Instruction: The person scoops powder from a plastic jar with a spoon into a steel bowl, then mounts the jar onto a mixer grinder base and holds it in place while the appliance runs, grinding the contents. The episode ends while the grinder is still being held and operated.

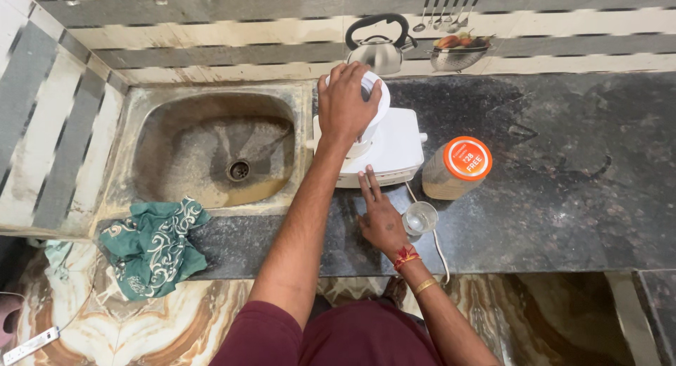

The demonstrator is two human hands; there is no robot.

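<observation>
A white mixer grinder base stands on the dark stone counter just right of the sink. My left hand presses down on the white lid of the jar mounted on top of it. My right hand rests on the counter with fingers stretched out, fingertips touching the front of the mixer base where a control would be. A small clear glass stands right beside my right hand. A clear jar with an orange lid stands to the right of the mixer.
A stained steel sink lies to the left, with a green patterned cloth draped over the counter edge. A steel kettle, a bowl of vegetables and hanging spoons line the back wall. A white cord trails off the counter.
</observation>
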